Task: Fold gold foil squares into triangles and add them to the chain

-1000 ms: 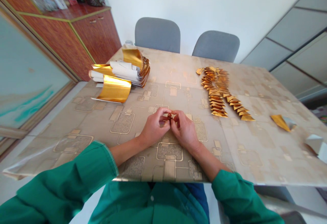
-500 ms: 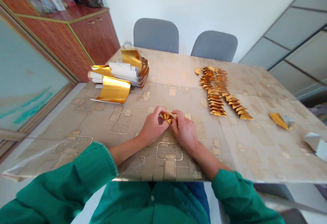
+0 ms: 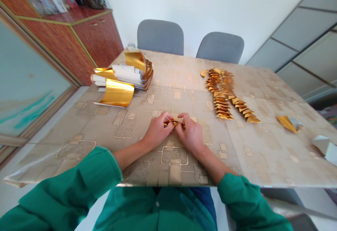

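the left hand point(image 3: 158, 129) and right hand point(image 3: 191, 132), both curled nearly closed, pinch opposite ends of a folded gold piece point(image 3: 175, 123). it bridges them over the surface point(image 3: 158, 101), long axis running left to right, neither hand nearer.

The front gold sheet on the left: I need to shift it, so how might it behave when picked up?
The sheet is probably light, as its edge looks thin. Its smooth curve suggests it would flex easily. Its glossy face may be slippery.
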### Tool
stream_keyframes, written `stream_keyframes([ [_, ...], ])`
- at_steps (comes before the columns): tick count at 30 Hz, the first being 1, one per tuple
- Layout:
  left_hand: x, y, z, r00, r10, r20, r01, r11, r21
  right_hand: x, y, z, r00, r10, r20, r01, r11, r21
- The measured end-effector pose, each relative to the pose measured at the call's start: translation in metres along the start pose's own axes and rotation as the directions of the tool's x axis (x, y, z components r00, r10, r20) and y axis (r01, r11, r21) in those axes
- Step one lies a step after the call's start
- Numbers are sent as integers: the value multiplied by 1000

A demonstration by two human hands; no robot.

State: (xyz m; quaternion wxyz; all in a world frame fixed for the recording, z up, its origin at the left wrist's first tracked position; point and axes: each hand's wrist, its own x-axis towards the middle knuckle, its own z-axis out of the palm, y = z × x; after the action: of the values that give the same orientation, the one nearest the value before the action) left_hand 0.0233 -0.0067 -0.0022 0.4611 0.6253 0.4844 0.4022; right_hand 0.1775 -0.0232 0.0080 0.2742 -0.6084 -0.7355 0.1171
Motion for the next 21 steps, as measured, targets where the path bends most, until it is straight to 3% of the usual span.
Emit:
stream_keyframes([
  [4, 1, 0, 0, 1000, -4, -31, 4, 1000, 20, 1, -1, -2, 997, 46, 58, -47, 999, 14],
  [10, 0, -2, 3, 997, 66, -30, -61, 987, 148, 4, -2, 0, 997, 69, 35, -67, 996, -55],
  [17, 0, 2, 3, 999, -21, -25, 21, 1000, -15, 4, 0, -1, 996, 66, 54, -67, 998, 10],
  [21, 0, 0, 5, 998, 39, -42, -34, 994, 103, 4, -1, 1, 997, 64, 54, -65, 998, 15],
])
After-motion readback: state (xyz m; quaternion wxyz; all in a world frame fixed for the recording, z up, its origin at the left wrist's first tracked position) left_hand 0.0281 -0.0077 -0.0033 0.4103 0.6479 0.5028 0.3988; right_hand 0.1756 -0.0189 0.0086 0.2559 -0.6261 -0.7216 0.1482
